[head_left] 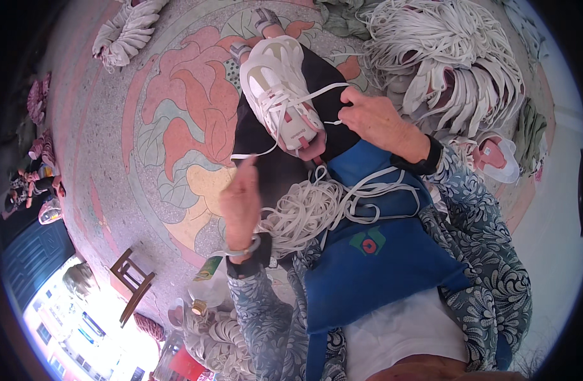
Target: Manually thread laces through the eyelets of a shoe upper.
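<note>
A white sneaker (279,89) with beige panels rests on my dark-clad knee, toe pointing away from me. A white lace (317,94) runs through its eyelets. My right hand (374,117) pinches one end of that lace just right of the shoe. My left hand (241,200) is raised below and left of the shoe, pulling the other lace end (253,154) taut. A loose bundle of white laces (310,213) lies in my lap on a blue apron (380,273).
A big heap of white laces and shoe uppers (450,57) lies at the upper right. More white shoe parts (126,32) sit at the upper left on the flower-patterned floor (177,127). A small wooden stool (131,279) stands at the lower left.
</note>
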The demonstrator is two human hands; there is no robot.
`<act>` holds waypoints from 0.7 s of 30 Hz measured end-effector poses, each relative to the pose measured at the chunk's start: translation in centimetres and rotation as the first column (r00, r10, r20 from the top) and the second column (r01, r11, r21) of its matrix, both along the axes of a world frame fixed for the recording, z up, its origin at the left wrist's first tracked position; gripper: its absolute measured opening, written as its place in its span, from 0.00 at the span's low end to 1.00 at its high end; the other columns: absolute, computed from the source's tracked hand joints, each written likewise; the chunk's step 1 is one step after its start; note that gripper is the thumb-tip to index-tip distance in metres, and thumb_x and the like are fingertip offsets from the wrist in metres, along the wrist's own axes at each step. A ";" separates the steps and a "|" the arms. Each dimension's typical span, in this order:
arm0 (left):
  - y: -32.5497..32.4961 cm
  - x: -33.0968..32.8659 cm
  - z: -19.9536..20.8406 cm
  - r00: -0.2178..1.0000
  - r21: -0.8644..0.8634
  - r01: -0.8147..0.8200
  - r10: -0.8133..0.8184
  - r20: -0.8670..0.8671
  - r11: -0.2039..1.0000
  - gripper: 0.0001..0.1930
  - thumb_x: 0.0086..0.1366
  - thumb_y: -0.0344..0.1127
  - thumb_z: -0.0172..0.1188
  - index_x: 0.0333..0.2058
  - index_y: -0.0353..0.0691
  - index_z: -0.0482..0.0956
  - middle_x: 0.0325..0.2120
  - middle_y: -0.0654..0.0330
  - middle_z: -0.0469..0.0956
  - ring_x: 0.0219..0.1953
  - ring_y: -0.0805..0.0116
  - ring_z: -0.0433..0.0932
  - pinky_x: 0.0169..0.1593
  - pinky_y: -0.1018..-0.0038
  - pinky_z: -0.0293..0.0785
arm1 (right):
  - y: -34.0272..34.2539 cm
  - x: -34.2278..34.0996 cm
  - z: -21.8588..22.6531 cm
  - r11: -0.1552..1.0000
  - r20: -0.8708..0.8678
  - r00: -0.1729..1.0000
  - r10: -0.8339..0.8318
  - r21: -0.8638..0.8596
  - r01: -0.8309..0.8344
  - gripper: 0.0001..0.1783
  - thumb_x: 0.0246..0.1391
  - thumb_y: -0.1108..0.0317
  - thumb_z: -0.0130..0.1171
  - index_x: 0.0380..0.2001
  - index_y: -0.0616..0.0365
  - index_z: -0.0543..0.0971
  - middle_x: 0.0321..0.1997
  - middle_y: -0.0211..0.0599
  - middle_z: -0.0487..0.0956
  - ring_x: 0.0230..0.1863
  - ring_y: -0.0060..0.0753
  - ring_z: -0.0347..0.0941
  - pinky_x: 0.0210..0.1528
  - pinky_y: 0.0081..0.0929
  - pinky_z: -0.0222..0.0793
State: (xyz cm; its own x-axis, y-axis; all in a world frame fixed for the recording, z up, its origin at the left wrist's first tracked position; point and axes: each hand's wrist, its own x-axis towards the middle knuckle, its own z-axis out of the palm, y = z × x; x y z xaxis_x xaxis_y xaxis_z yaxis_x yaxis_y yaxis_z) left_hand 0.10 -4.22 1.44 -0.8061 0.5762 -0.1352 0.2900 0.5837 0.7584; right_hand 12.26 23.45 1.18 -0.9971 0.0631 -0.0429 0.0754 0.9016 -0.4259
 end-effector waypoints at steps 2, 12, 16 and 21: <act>-2.0 -1.8 0.8 0.983 0.059 -0.182 0.179 0.043 0.982 0.15 0.67 0.37 0.48 0.45 0.36 0.76 0.31 0.59 0.79 0.33 0.78 0.73 0.39 0.79 0.70 | -0.8 -0.2 -0.1 0.997 0.044 0.999 -0.022 0.072 0.019 0.05 0.49 0.71 0.52 0.22 0.57 0.73 0.34 0.36 0.68 0.30 0.41 0.72 0.27 0.36 0.68; 5.3 -1.5 -0.6 0.952 0.080 0.270 -0.253 -0.173 0.960 0.11 0.67 0.35 0.44 0.37 0.34 0.73 0.31 0.54 0.75 0.17 0.69 0.74 0.23 0.75 0.69 | -1.1 -4.8 -2.3 0.891 -0.071 0.969 -0.235 -0.414 0.185 0.09 0.50 0.69 0.53 0.34 0.62 0.70 0.22 0.45 0.71 0.26 0.48 0.72 0.28 0.38 0.67; 5.9 -3.2 -1.8 0.952 -0.100 0.306 -0.303 0.041 0.947 0.12 0.67 0.37 0.44 0.35 0.34 0.70 0.24 0.54 0.74 0.17 0.67 0.75 0.21 0.74 0.70 | -1.0 -6.0 -3.0 0.938 -0.073 0.984 -0.165 -0.321 0.133 0.10 0.51 0.68 0.52 0.35 0.62 0.71 0.23 0.47 0.73 0.28 0.52 0.71 0.30 0.38 0.67; 5.3 -4.0 -0.9 0.887 0.019 -0.030 0.018 0.461 0.999 0.09 0.65 0.33 0.46 0.29 0.32 0.69 0.17 0.53 0.69 0.18 0.58 0.72 0.24 0.65 0.67 | -0.4 -6.5 -3.4 0.982 -0.053 0.997 -0.062 -0.184 0.052 0.09 0.52 0.67 0.52 0.33 0.62 0.73 0.26 0.46 0.74 0.31 0.51 0.72 0.32 0.38 0.68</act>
